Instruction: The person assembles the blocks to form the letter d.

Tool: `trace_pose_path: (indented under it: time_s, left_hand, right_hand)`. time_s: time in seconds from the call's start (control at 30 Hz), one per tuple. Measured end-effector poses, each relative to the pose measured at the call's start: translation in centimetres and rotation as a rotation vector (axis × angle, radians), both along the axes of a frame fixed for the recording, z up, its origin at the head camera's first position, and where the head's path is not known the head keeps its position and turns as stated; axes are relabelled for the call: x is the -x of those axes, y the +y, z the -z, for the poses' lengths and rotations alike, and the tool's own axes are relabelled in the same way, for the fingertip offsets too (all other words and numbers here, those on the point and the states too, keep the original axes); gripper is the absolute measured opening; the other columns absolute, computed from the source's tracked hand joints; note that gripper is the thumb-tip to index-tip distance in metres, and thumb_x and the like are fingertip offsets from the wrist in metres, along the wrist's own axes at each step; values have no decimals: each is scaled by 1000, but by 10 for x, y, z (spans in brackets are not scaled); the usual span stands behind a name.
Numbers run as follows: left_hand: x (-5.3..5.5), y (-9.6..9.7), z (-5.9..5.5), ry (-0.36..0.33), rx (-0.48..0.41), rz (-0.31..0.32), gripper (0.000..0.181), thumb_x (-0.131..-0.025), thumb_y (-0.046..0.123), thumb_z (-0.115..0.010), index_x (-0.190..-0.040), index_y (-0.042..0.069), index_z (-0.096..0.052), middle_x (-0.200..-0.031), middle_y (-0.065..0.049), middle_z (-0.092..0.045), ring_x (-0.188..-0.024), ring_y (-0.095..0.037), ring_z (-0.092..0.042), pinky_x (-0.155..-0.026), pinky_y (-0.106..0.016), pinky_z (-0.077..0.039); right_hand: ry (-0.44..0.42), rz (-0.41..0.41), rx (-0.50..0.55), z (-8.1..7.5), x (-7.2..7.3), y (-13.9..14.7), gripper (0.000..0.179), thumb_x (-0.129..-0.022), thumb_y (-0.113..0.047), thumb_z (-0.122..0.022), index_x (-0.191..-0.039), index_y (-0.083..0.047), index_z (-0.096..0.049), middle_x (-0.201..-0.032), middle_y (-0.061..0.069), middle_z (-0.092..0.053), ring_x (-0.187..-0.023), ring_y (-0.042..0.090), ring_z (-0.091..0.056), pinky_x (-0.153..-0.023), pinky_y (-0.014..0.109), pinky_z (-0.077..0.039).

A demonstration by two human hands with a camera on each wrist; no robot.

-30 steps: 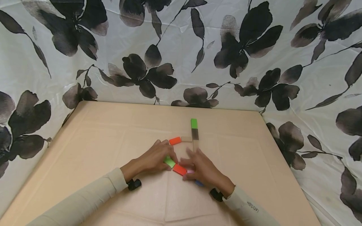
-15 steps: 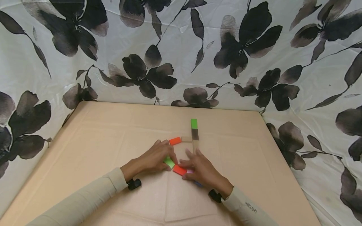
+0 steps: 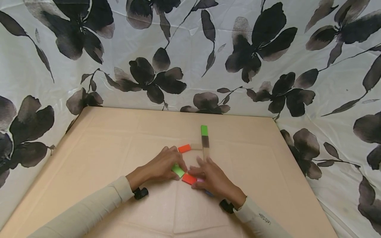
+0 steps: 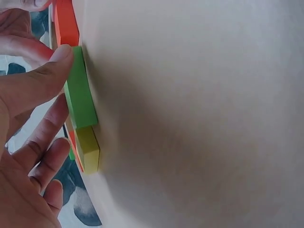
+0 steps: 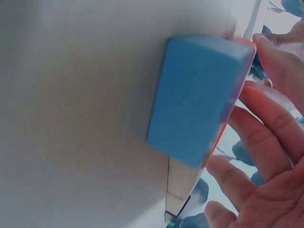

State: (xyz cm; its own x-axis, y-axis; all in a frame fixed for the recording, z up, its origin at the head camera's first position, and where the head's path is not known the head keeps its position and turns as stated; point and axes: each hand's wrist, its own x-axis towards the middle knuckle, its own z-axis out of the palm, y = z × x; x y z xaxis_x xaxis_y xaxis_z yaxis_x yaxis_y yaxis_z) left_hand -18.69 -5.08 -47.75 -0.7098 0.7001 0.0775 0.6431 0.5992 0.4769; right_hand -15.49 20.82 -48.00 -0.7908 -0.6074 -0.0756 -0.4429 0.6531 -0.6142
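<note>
Wooden blocks lie end to end in a bent, ring-like row on the table. In the head view, my left hand (image 3: 164, 166) pinches a light green block (image 3: 178, 170), its thumb on the near side. A yellow block (image 4: 89, 149) adjoins the green one in the left wrist view, hidden by that hand from above. My right hand (image 3: 215, 178) has its thumb and index finger about a red block (image 3: 189, 178), just right of the green one. Under its palm lie a pink block (image 3: 200, 180) and a blue block (image 5: 194, 99).
Behind the hands, an orange-red block (image 3: 184, 148) meets a plain wood block (image 3: 196, 146). A straight line of green (image 3: 204, 130), dark brown (image 3: 205, 141) and beige (image 3: 206, 152) blocks runs toward the back. Floral cloth (image 3: 205, 72) hangs behind the table (image 3: 119, 132).
Both hands stay almost still around the green and red blocks. My right hand has shifted very slightly left since one second ago, and the blocks show hardly any movement.
</note>
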Motion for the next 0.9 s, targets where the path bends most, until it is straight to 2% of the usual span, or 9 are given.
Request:
trace_pose_path:
  time_s: [0.17, 0.33, 0.5, 0.7, 0.83, 0.9]
  left_hand:
    - [4, -3, -2, 10, -12, -33, 32, -75, 27, -98, -105, 26, -85, -101, 11, -77, -103, -12, -50, -85, -36, -32]
    - [7, -7, -3, 35, 14, -86, 32, -75, 24, -97, -105, 26, -85, -103, 10, -75, -103, -13, -49, -84, -36, -32]
    - [10, -11, -4, 26, 37, -121, 30, -75, 22, -96, -104, 25, -86, -103, 9, -75, -104, -15, -50, -84, -36, -32]
    - [16, -16, -1, 52, 35, -170, 26, -79, 19, -91, -103, 26, -86, -104, 9, -75, -104, -16, -52, -85, -37, -33]
    - [19, -23, 2, 70, 26, -204, 24, -81, 23, -90, -104, 26, -86, -105, 9, -76, -104, -17, -53, -84, -36, -33]
    - [21, -27, 2, 97, 17, -240, 22, -84, 25, -87, -106, 24, -85, -106, 7, -78, -103, -19, -55, -83, -36, -35]
  right_hand:
    - [17, 11, 13, -1, 2, 10, 53, -86, -26, -89, -135, -13, -74, -147, 5, -66, -160, 38, -33, -133, 60, -6]
    - [26, 46, 17, 0, 2, 20, 55, -84, -28, -91, -135, -13, -75, -147, 5, -67, -158, 40, -38, -132, 61, -7]
    - [14, 87, 26, 1, 1, 26, 55, -82, -27, -92, -133, -14, -76, -147, 4, -67, -159, 38, -36, -132, 62, -9]
    - [11, 155, 8, 3, 0, 31, 55, -83, -27, -92, -134, -18, -75, -148, -1, -65, -161, 30, -33, -133, 58, -9]
    - [28, 176, 18, 2, 1, 34, 56, -85, -28, -90, -138, -18, -73, -153, 1, -62, -161, 30, -33, -132, 59, -12]
    - [52, 177, 24, 2, 2, 38, 57, -90, -30, -87, -143, -17, -69, -156, 4, -59, -162, 31, -31, -132, 60, -12]
